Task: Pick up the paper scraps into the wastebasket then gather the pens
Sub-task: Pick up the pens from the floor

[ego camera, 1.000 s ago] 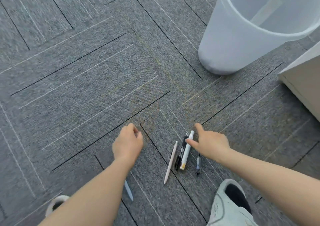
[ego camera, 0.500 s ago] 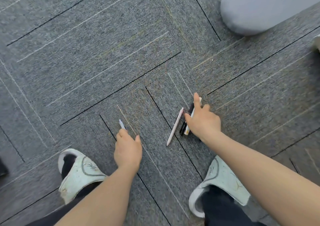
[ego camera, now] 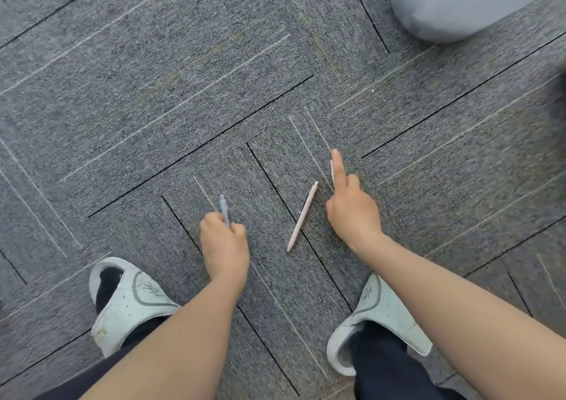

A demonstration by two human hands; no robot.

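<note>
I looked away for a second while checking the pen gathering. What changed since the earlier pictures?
The right hand has taken up the cluster of pens; a white tip shows beside its forefinger. The left hand now grips the grey pen. The pink pen stayed on the carpet.

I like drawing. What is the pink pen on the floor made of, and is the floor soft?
The pink pen looks like smooth matte plastic: even colour, no shine. The floor looks like woven grey carpet tiles, fuzzy and speckled, so probably a bit soft.

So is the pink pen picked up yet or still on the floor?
On the floor. The pink pen lies flat on the carpet between the left hand and right hand, touched by neither.
</note>
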